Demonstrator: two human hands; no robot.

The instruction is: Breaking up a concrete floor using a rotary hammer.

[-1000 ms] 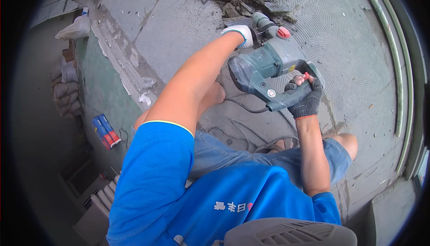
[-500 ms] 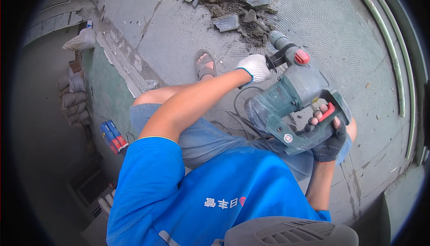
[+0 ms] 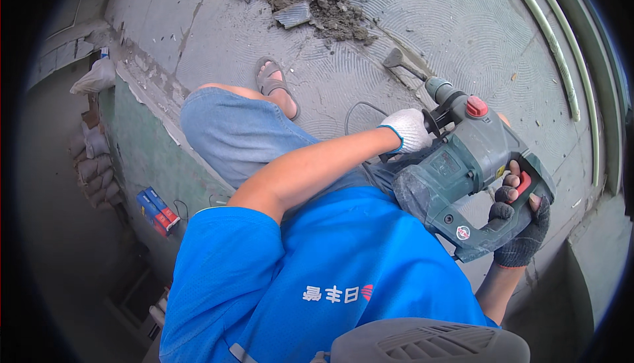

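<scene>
A green and grey rotary hammer (image 3: 485, 140) lies across in front of me, over my lap. My left hand (image 3: 408, 130), in a white knit glove, is closed around its black side handle (image 3: 434, 124). The rear handle is in my right hand (image 3: 522, 234), which wears a dark glove with bare fingertips, close to the red trigger (image 3: 524, 183). From the chuck (image 3: 438, 89) a flat, wide chisel bit (image 3: 404, 63) points away to the upper left. Its blade shows against the floor to the right of the rubble; whether it touches the floor I cannot tell.
Broken tile and mortar rubble (image 3: 294, 13) lies at the far side of the ridged floor (image 3: 449, 16). Pale pipes (image 3: 551, 39) run along the right wall. A cable (image 3: 350, 115) loops behind my left hand. Blue and red boxes (image 3: 157, 210) and stacked bags (image 3: 98, 171) stand left.
The rotary hammer, held in both hands, has swung right, and its chisel bit has come away from the rubble edge. My left knee has shifted; the whole view has moved somewhat.
</scene>
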